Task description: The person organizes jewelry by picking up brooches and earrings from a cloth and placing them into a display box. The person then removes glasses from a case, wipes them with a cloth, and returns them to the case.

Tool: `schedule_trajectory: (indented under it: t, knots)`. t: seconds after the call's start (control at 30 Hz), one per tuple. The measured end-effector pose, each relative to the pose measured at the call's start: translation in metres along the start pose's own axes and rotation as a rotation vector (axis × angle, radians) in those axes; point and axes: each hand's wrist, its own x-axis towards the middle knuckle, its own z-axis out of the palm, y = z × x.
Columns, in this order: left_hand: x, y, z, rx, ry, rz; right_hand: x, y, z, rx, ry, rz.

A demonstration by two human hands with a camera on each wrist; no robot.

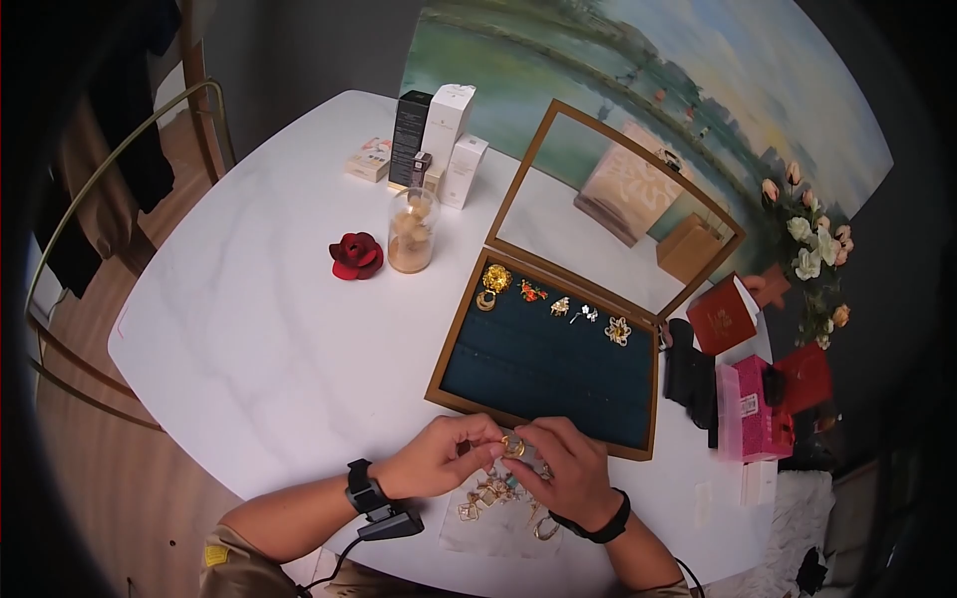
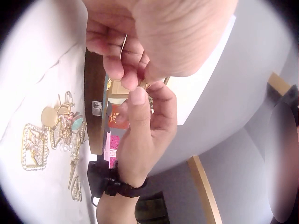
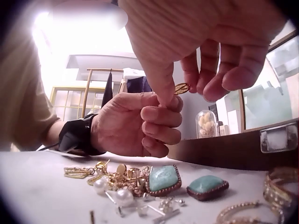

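Close in front of the jewelry box point(image 1: 548, 369), both hands meet at a small gold earring-like piece point(image 1: 513, 447). My left hand point(image 1: 444, 460) pinches it between thumb and curled fingers. From the other side my right hand point(image 1: 568, 473) holds it too, thumb tip against the left fingertips. In the right wrist view the oval gold end point(image 3: 182, 88) shows between the hands; the rest is hidden by fingers. Under the hands lies a pile of jewelry point(image 1: 488, 493), with turquoise stones point(image 3: 164, 179), pearls point(image 3: 124, 197) and a pearl-edged square piece point(image 2: 35, 147).
The box's glass lid point(image 1: 618, 209) stands raised; brooches point(image 1: 533, 291) line the dark green lining's far edge. A red flower point(image 1: 357, 256), a glass dome point(image 1: 411, 234) and cosmetic boxes point(image 1: 446, 130) stand further left. Red point(image 1: 722, 314) and pink boxes point(image 1: 760, 409) sit right.
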Motion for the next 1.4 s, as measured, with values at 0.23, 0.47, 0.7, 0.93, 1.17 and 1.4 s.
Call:
schedule_trajectory:
  t: [0.23, 0.47, 0.7, 0.93, 1.17, 1.4]
  knots:
    - [0.001, 0.000, 0.002, 0.000, 0.047, 0.035, 0.009, -0.005, -0.006, -0.113, -0.080, 0.007]
    - [0.003, 0.011, -0.003, 0.241, 0.142, -0.075, 0.062, 0.034, -0.020, 0.040, -0.099, 0.215]
    - [0.006, 0.004, -0.003, 0.349, 0.156, -0.027, 0.114, 0.107, 0.003, -0.100, -0.163, 0.204]
    - [0.006, 0.006, -0.004, 0.386, 0.151, -0.038, 0.132, 0.121, 0.022, -0.104, -0.240, 0.267]
    - [0.006, 0.004, -0.004, 0.420, 0.144, -0.038, 0.134, 0.118, 0.024, -0.135, -0.272, 0.300]
    - [0.007, -0.002, -0.002, 0.434, 0.204, 0.068, 0.131, 0.119, 0.024, -0.164, -0.273, 0.306]
